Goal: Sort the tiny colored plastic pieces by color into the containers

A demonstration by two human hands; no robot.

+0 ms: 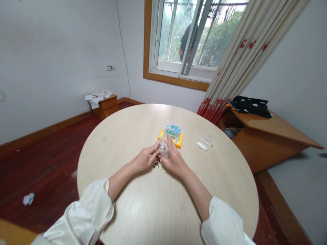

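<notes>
Between my two hands is a small clear plastic box (164,149), held a little above the table's middle. My left hand (146,158) grips its left side with bent fingers. My right hand (176,160) closes on the right side, its fingers pointing up and away from me. Under the box lies a loose heap of tiny dark red and cream pieces (157,165), partly hidden by the hands. Just behind stands a yellow box (179,143), topped by a clear case (173,130) with small blue and green pieces inside.
Right of the yellow box, another clear plastic case (203,144) lies on the round pale table (143,211). A tilted wooden desk (270,136) bearing dark cloth (251,106) is beyond the right edge. Papers (99,95) cover a small cabinet (109,103) at back left.
</notes>
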